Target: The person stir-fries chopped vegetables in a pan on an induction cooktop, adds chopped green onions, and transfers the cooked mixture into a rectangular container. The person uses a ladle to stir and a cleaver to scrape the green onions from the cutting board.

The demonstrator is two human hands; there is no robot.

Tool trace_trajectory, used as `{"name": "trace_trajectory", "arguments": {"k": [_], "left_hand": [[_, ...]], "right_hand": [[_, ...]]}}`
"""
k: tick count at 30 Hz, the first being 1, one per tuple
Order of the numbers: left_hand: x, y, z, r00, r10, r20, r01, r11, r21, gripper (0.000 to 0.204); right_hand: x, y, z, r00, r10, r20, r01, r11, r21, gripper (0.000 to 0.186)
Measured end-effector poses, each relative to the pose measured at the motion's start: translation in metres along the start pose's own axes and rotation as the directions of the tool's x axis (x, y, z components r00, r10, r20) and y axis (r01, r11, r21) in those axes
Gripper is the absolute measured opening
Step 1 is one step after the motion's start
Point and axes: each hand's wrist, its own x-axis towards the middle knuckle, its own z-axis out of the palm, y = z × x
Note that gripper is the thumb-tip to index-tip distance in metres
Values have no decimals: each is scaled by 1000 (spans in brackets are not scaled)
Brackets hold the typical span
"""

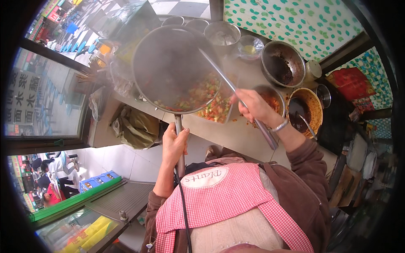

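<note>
My left hand (174,145) is closed around the long handle of a wok (147,69), which hangs over the counter amid thick steam. Diced red and green vegetables (198,95) lie along the wok's near right side. Under that edge sits a clear plastic container (230,113) holding similar diced vegetables. My right hand (258,106) grips a long-handled metal cooking utensil (218,69), slanting up and left into the wok. Steam hides its head, so I cannot tell whether it is a ladle or a spatula.
On the right are a stained metal bowl (274,50), a bowl of reddish food (272,98) and a pot (291,104) of dark sauce with a ladle. Several metal bowls (222,31) line the back. A greenish plastic bag (137,126) hangs at the counter's left. The window frame (55,55) borders the left.
</note>
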Motion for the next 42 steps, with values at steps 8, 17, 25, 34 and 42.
{"name": "trace_trajectory", "arguments": {"k": [8, 17, 25, 34, 42], "left_hand": [[2, 6, -3, 1000, 4, -28, -3, 998, 57, 19], [6, 9, -10, 998, 51, -46, -49, 998, 45, 16], [-22, 3, 5, 997, 68, -32, -73, 976, -206, 20], [-5, -6, 26, 962, -212, 172, 258, 911, -322, 34], [7, -4, 29, 975, -174, 141, 203, 952, -229, 33]], "right_hand": [[-9, 3, 4, 960, -245, 134, 278, 791, -545, 35], [-68, -5, -55, 902, -428, 60, 215, 325, -921, 28], [-85, 22, -39, 929, -324, -180, 185, 825, -534, 17], [-39, 41, -16, 926, -353, -133, 238, 820, -521, 20], [-9, 43, -12, 889, -447, -99, 283, 706, -649, 21]]}}
